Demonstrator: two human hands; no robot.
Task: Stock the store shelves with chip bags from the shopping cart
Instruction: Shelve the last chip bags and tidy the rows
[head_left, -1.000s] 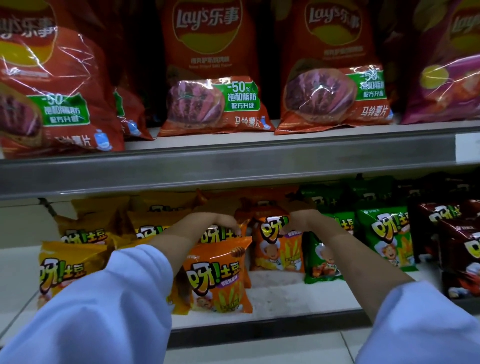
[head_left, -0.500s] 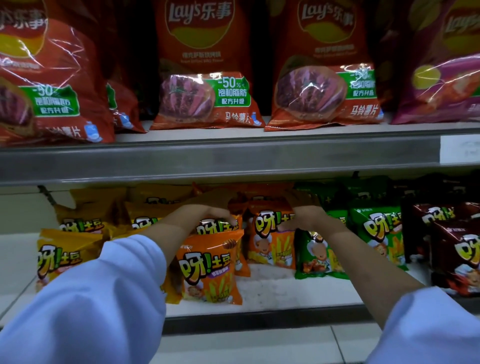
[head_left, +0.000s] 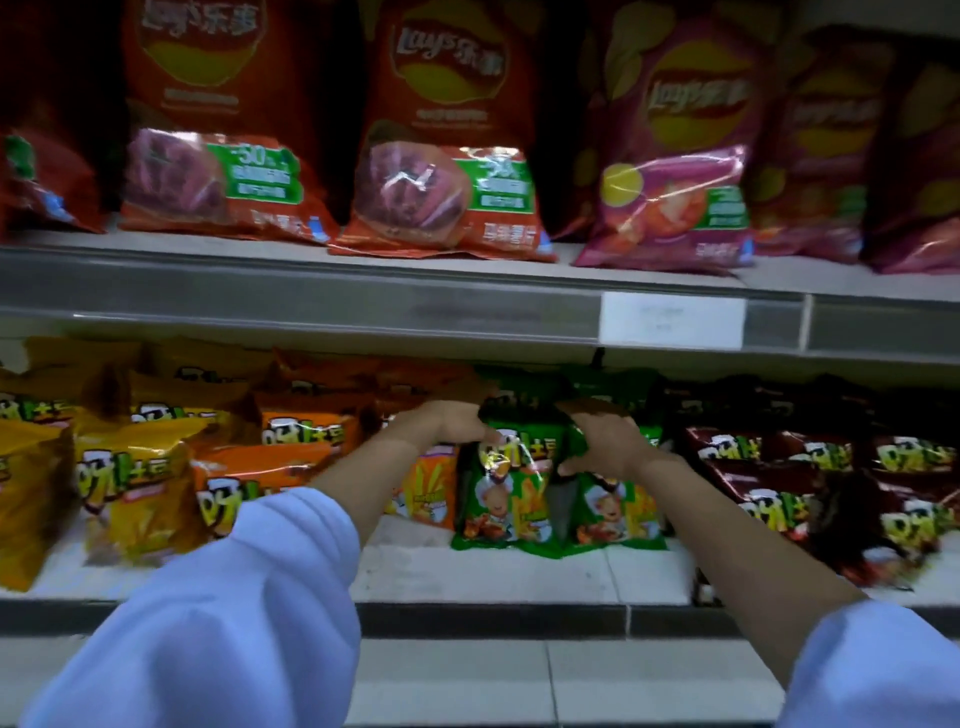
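Note:
Two green chip bags stand side by side at the front of the lower shelf (head_left: 483, 574). My left hand (head_left: 449, 418) grips the top of the left green bag (head_left: 501, 493). My right hand (head_left: 605, 441) holds the top of the right green bag (head_left: 615, 512), fingers curled over its edge. Orange bags (head_left: 306, 434) stand to the left of my hands, yellow bags (head_left: 135, 483) further left, dark red bags (head_left: 831, 483) to the right. The shopping cart is out of view.
The upper shelf (head_left: 415, 301) carries large orange Lay's bags (head_left: 441, 171) and pink Lay's bags (head_left: 675, 182). A white price label (head_left: 672, 319) sits on its front rail. A bare strip of lower shelf runs in front of the green bags.
My view and both hands have shifted right, from the orange bags onto the green bags. Each hand now holds the top of a green bag.

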